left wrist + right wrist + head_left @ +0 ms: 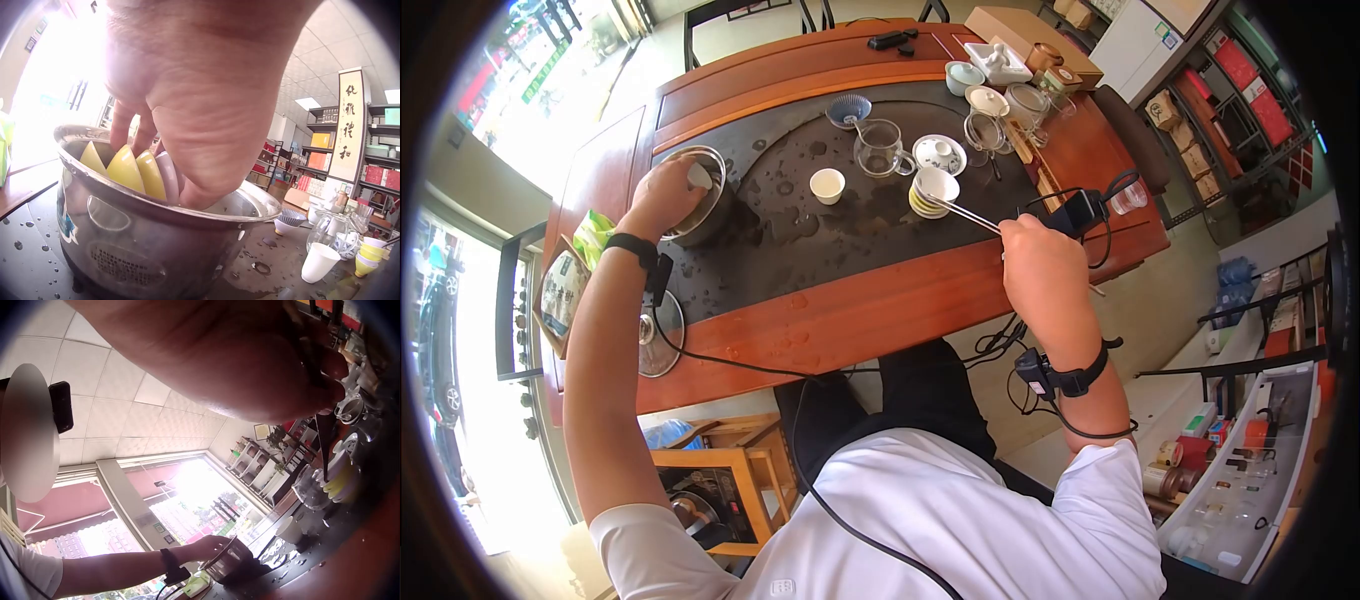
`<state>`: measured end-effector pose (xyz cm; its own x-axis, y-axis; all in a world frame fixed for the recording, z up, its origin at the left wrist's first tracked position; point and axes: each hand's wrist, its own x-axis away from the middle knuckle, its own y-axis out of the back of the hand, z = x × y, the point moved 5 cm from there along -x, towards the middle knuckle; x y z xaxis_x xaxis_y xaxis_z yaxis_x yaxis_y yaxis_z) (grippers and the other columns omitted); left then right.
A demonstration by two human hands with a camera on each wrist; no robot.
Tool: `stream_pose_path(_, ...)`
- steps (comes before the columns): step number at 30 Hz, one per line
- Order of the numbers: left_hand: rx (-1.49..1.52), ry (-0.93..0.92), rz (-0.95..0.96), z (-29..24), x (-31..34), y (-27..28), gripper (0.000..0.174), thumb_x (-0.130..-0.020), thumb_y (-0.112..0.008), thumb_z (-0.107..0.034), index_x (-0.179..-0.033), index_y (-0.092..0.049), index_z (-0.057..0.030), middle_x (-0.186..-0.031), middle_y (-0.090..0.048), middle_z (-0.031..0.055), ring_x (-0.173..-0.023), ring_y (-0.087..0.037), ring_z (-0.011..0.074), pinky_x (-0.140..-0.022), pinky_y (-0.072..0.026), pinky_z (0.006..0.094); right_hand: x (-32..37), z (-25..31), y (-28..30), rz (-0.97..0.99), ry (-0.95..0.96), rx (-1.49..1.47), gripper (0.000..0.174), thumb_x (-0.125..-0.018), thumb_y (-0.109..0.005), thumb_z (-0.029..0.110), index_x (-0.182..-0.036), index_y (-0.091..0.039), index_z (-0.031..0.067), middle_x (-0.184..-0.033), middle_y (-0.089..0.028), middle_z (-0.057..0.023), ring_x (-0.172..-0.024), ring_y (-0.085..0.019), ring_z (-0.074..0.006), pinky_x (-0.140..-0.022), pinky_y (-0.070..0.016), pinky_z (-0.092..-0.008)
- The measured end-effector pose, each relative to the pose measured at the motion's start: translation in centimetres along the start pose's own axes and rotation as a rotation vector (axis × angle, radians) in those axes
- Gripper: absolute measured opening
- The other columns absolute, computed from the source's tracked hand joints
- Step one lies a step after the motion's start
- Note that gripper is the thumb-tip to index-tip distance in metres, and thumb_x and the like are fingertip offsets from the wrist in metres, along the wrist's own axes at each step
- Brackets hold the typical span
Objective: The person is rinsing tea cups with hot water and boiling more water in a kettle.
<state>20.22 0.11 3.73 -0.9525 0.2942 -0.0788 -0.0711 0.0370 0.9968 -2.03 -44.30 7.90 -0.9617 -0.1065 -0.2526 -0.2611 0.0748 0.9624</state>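
Note:
My left hand [668, 192] reaches into a steel pot [156, 231] at the table's left. Its thumb and fingers grip a pale cup [167, 172] at the end of a row of tilted yellow cups [127, 172]. The fingertips are partly hidden behind the cups. My right hand [1045, 268] holds metal tongs [970, 214]. Their tips meet the white cup [937, 184] on top of a stack of yellow and white cups [922, 207]. A single white cup [827, 186] stands on the dark tea tray [770, 260] between the hands.
Behind the stack are a glass pitcher [878, 150], a lidded bowl [940, 154] and a ribbed blue bowl [847, 110]. Teaware crowds the back right corner. A glass lid [662, 340] lies near the front left edge, and a cable [730, 362] runs along the front.

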Motion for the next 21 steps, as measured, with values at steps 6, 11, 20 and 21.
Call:
stream_pose_path(6, 0.001, 0.028, 0.027, 0.2, -0.1, -0.3, 0.045, -0.094, -0.074, -0.03, -0.13, -0.072, -0.0024, -0.129, -0.075, 0.0224, -0.123, -0.07, 0.0389, -0.107, -0.0549, 0.0478, 0.7, -0.8, 0.4, -0.049, -0.053, -0.061, 0.008, -0.095, -0.064, 0.004, -0.098, -0.072, 0.0036, -0.091, -0.07, -0.0129, -0.081, -0.075, -0.0353, -0.069, -0.0603, -0.0443)
stream_pose_path(11, -0.003, 0.03, -0.011, 0.1, 0.0, -0.5, 0.044, -0.095, -0.073, -0.033, -0.125, -0.072, -0.0015, -0.128, -0.075, 0.0234, -0.124, -0.069, 0.0396, -0.107, -0.0546, 0.048, 1.0, 0.0, 2.1, -0.139, -0.08, -0.299, 0.017, -0.101, -0.064, 0.008, -0.112, -0.076, 0.0023, -0.097, -0.073, -0.0143, -0.086, -0.074, -0.0376, -0.073, -0.0586, -0.0461)
stream_pose_path(20, 0.074, 0.03, -0.032, 0.4, 0.2, -0.6, 0.047, -0.093, -0.071, -0.026, -0.134, -0.071, -0.0029, -0.134, -0.073, 0.0233, -0.131, -0.066, 0.0383, -0.113, -0.0517, 0.0467, -7.0, 13.2, -0.9, -0.178, 0.107, -0.884, 0.018, -0.098, -0.066, 0.013, -0.108, -0.078, 0.0029, -0.099, -0.076, -0.0193, -0.092, -0.073, -0.0419, -0.081, -0.0588, -0.0501)
stream_pose_path(21, 0.081, 0.029, -0.022, 0.3, 0.3, -0.4, 0.047, -0.093, -0.071, -0.026, -0.134, -0.071, -0.0031, -0.134, -0.073, 0.023, -0.131, -0.065, 0.0382, -0.113, -0.0515, 0.0466, -8.2, 14.8, -1.9, -0.164, 0.11, -0.883, 0.018, -0.098, -0.066, 0.014, -0.107, -0.078, 0.0032, -0.099, -0.076, -0.0199, -0.093, -0.073, -0.042, -0.081, -0.0593, -0.0501)
